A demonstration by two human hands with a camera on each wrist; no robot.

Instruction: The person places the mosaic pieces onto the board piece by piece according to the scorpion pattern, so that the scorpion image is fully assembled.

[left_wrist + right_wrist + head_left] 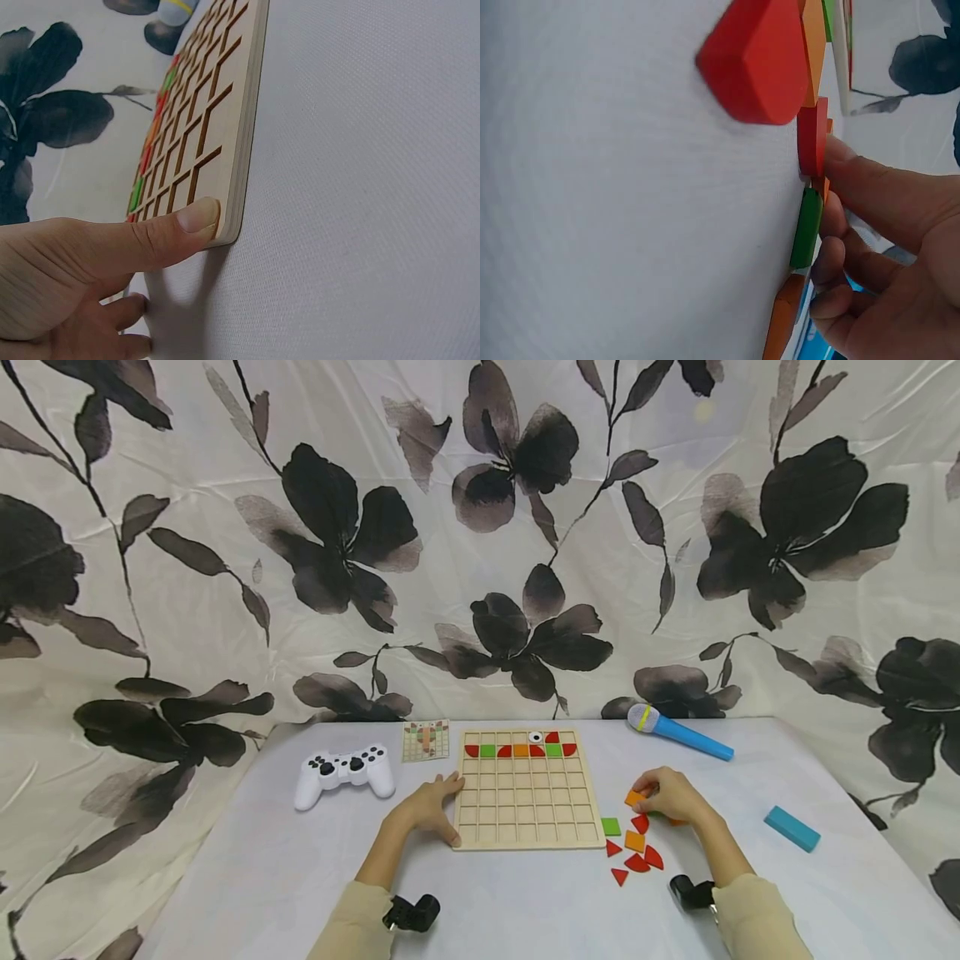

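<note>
A wooden grid board (pixel 525 793) lies flat, with red, green and orange tiles and a white eye tile (pixel 536 737) in its two farthest rows. My left hand (pixel 429 808) rests along its left edge, fingers spread. The thumb (pixel 199 216) presses on the near-left corner. Right of the board, my right hand (pixel 670 793) pinches an orange square tile (pixel 633 798) between thumb and fingers, above loose pieces. Just under that hand lie a red quarter-round tile (pixel 641 824) and a green tile (pixel 806 229), partly hidden in the head view.
Loose pieces lie near the board's right side, including a green square (pixel 611 827) and red triangles (pixel 619 877). A patterned card (pixel 409 752) and white game controller (pixel 343 775) are left. A blue microphone (pixel 690 737) and blue block (pixel 792 828) lie right.
</note>
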